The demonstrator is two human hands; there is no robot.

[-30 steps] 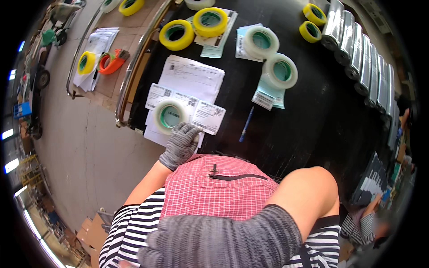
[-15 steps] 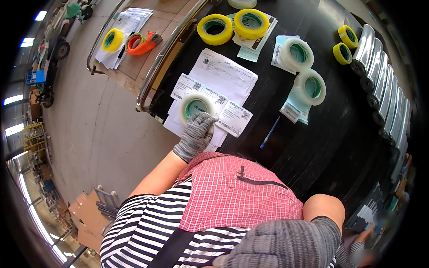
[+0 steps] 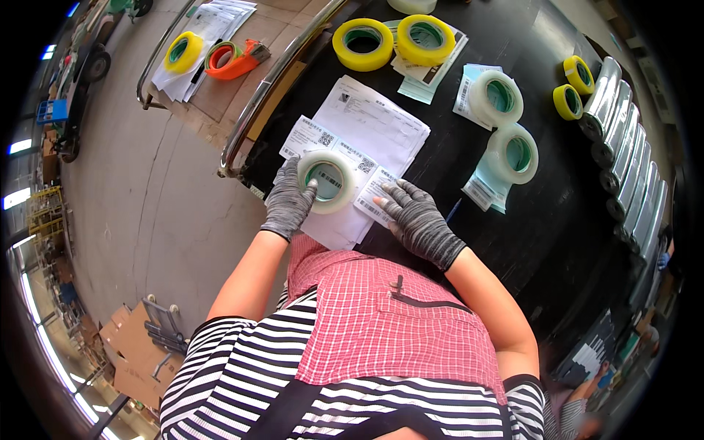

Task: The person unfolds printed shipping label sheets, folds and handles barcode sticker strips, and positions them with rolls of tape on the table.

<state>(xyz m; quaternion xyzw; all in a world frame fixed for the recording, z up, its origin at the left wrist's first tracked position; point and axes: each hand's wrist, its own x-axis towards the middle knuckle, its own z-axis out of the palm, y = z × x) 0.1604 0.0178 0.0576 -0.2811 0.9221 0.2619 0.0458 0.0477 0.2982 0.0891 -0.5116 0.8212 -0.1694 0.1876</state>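
Observation:
A roll of clear packing tape [image 3: 342,198] with a green core lies on a strip of white printed labels [image 3: 306,139], over a stack of white paper sheets [image 3: 370,117]. My left hand [image 3: 287,202], in a grey knit glove, grips the roll's left side, its thumb at the core and its fingers along the outer edge. Also gloved, my right hand [image 3: 425,226] lies with its fingers stretched over the right end of the label strip; one bare fingertip shows. Beside that hand is a blue pen [image 3: 454,210], partly hidden.
Two clear tape rolls [image 3: 496,100] rest on label sheets to the right. Yellow tape rolls [image 3: 362,45] lie at the back. Silvery film rolls [image 3: 614,121] line the far right. On a cart [image 3: 202,125] at left are papers and an orange tape dispenser [image 3: 235,62].
My right hand has come up from close to my body onto the right end of the label strip. My left hand has shifted from the roll's lower edge to its left side.

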